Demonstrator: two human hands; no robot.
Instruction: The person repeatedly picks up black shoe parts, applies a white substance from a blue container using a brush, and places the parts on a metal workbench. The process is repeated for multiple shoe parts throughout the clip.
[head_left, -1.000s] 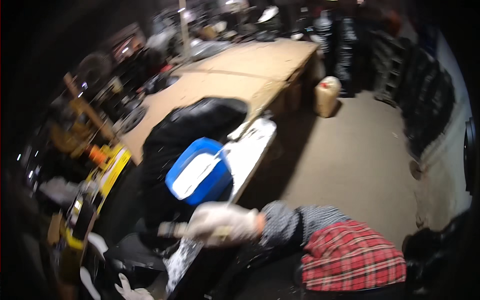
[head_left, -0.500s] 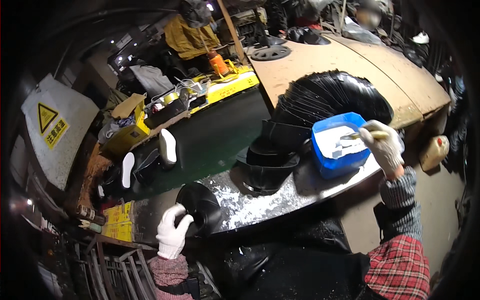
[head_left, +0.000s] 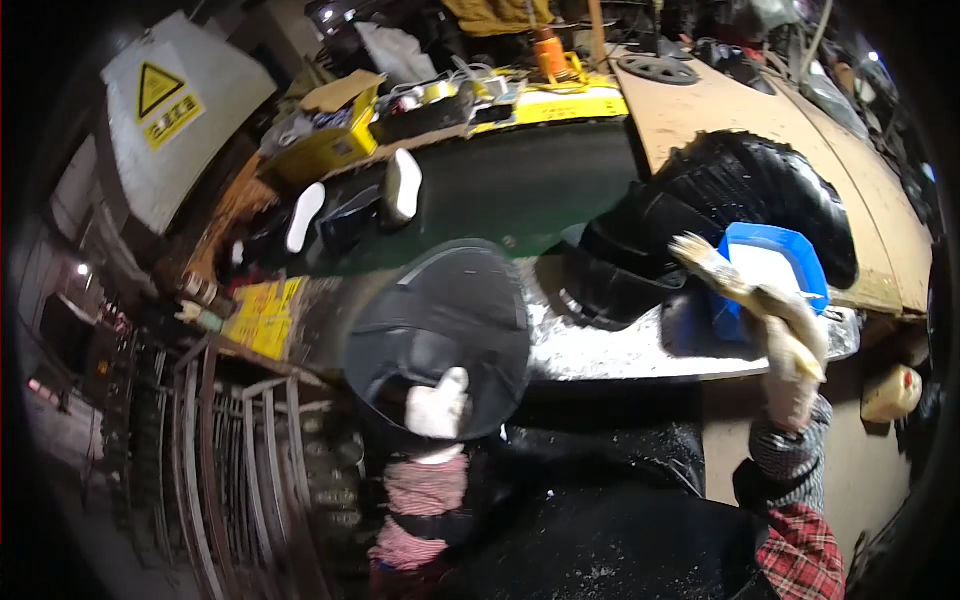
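Note:
My left hand (head_left: pixel 437 405), in a white glove, grips the lower edge of a round, curved black sheet (head_left: pixel 450 310), thumb on top. The sheet looks like rubber or plastic and is tilted up above the near edge of the bench. In my gloved right hand (head_left: pixel 790 345) is a paintbrush (head_left: pixel 708 262), its pale, coated bristles pointing up and left. It is held above a blue tub (head_left: pixel 728 322) with white liquid or paste inside. My right fingers are closed round the handle and partly blurred.
A fanned stack of black sheets (head_left: pixel 750 180) lies behind the tub. White smears cover the metal bench edge (head_left: pixel 600 350). Two white-soled shoes (head_left: pixel 405 187) lie farther left. A metal rack (head_left: pixel 230 460) stands below left, and a pale jug (head_left: pixel 890 395) is at the right.
My left hand has taken hold of the black sheet and raised it from the bench. The brush has come up out of the tub, bristles now pointing left. The view has shifted.

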